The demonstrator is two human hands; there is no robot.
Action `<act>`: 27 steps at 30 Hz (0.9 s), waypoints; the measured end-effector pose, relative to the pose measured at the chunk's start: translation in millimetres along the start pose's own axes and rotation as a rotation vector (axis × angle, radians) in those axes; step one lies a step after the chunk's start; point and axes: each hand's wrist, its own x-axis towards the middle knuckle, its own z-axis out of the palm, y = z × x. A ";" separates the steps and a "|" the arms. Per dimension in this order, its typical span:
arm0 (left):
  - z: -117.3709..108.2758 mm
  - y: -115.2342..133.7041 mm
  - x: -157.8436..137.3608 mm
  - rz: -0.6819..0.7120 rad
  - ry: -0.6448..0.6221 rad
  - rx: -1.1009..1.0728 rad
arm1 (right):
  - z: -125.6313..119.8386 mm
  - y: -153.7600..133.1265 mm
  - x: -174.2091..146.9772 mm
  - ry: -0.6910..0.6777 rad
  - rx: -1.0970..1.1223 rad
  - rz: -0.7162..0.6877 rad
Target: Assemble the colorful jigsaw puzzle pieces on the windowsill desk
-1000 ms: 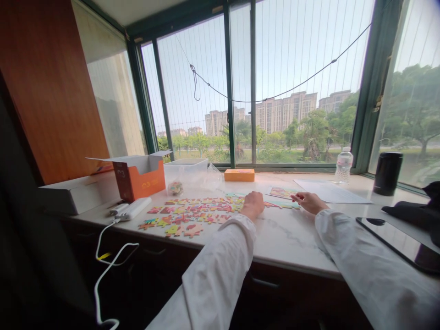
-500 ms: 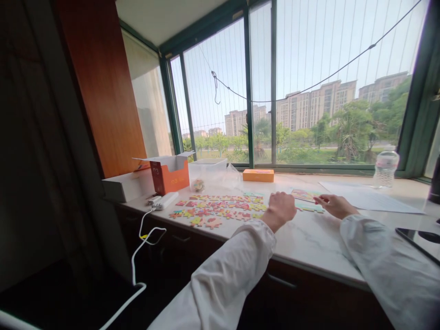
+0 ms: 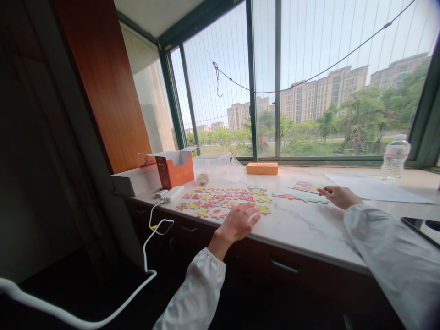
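Choosing among jigsaw pieces (image 3: 237, 199) spread on the marble countertop (image 3: 292, 229) seems in hand; the left hand (image 3: 239, 222), loosely open, shows nothing held. The right hand (image 3: 340, 196) nearly pinches beside the picture card (image 3: 304, 185), its hold unclear; next probably needs a fingertip pinch.

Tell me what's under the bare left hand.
Flat, multicoloured jigsaw pieces show just beyond the left hand, white marbled countertop beside its thumb. Whatever lies directly beneath the palm is covered.

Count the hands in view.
2: the left hand near the close right edge of the pieces, the right hand at the right end of the card.
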 end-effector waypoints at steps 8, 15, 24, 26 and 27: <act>7.3 -2.9 9.7 -0.030 -0.083 -0.012 | -7.4 -2.8 -3.0 -0.110 -0.034 0.037; 10.8 -9.8 17.2 -0.106 -0.079 -0.043 | -5.9 -1.6 -4.2 -0.106 -0.015 0.028; 0.9 -8.0 -8.8 -0.159 0.152 0.027 | -11.1 -4.9 -5.7 -0.155 -0.050 0.068; -5.8 -15.3 -28.1 -0.199 0.210 0.072 | -11.5 -6.2 -5.8 -0.159 -0.053 0.068; -9.1 -20.4 -37.7 -0.224 0.231 0.094 | -11.6 -6.8 -5.9 -0.160 -0.053 0.067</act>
